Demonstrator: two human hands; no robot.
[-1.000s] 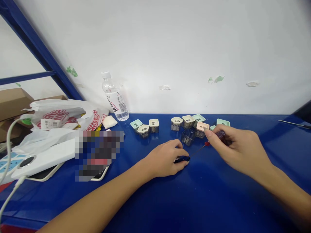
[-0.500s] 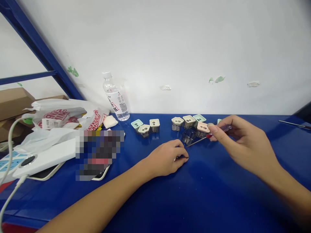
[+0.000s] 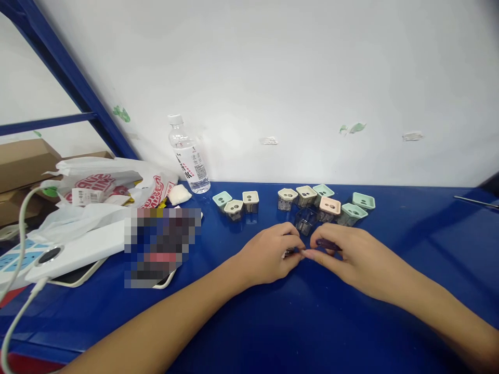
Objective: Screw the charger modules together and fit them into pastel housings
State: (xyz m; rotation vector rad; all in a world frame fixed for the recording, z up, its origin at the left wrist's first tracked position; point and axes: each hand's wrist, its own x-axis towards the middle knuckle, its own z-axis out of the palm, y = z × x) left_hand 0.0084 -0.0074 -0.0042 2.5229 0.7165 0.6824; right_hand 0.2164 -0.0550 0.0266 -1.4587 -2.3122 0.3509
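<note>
My left hand point(image 3: 268, 254) rests on the blue table point(image 3: 312, 322), its fingers closed on a small dark part point(image 3: 289, 253). Only a sliver of that part shows. My right hand point(image 3: 346, 254) pinches a purple screwdriver handle point(image 3: 328, 244), and the fingertips of both hands nearly meet. The screwdriver's shaft is hidden. Just beyond my hands stands a clear square housing point(image 3: 305, 222), next to a pink-lidded square housing point(image 3: 329, 209). Several other small housings have cream or mint lids with round holes, such as a cream one point(image 3: 287, 199).
A plastic water bottle point(image 3: 189, 156) stands at the back of the table, near a white plastic bag point(image 3: 113, 184). A white power bank point(image 3: 78, 254) with a cable lies at the left, beside a pixelated patch point(image 3: 161, 246). A thin metal tool point(image 3: 477, 202) lies at the far right.
My right hand has moved down and left, away from the housings and toward my left hand, carrying the screwdriver. My left hand has stayed nearly still.
</note>
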